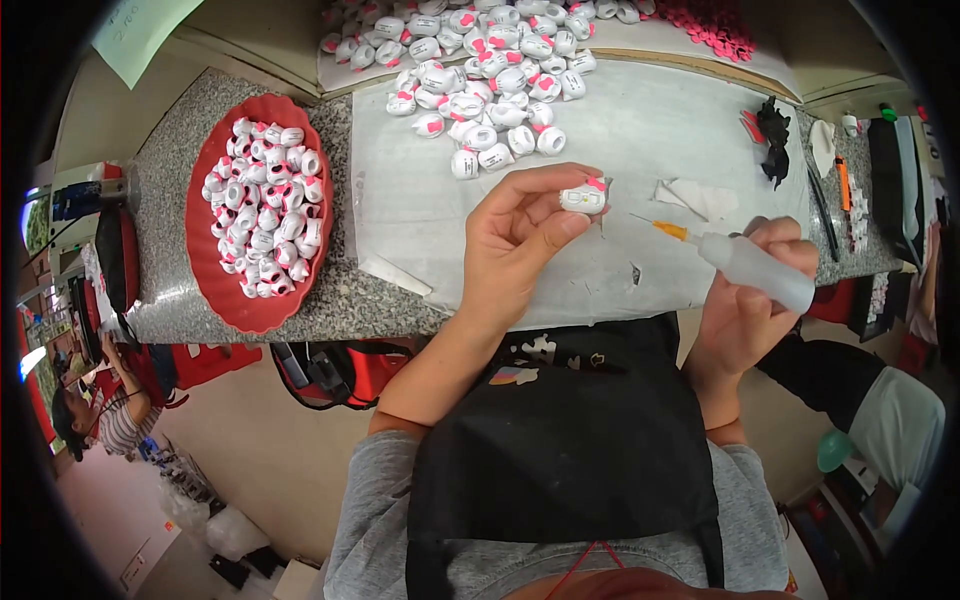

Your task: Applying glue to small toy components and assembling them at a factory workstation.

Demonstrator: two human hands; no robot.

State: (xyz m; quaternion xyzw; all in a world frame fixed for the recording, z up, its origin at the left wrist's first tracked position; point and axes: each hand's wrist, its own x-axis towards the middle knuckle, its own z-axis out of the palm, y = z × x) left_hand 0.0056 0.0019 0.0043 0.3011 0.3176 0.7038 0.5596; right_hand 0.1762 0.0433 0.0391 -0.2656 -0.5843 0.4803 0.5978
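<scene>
Between the thumb and fingers of my left hand (515, 235) is a small white toy head (584, 198) with a pink bow, held up over the white sheet. My right hand (752, 300) grips a translucent squeeze bottle (757, 270) tilted toward the left. Its orange needle tip (670, 230) points at the toy head, with a gap between them. A heap of similar white heads (480, 100) with pink bows lies beyond my left hand.
A red scalloped tray (207, 270) full of white heads stands on the granite counter (385, 305) at left. Pink bows (715, 30) are piled at the far right. Crumpled tissue (697, 198), a black bundle (773, 140) and an orange tool (843, 185) lie to the right.
</scene>
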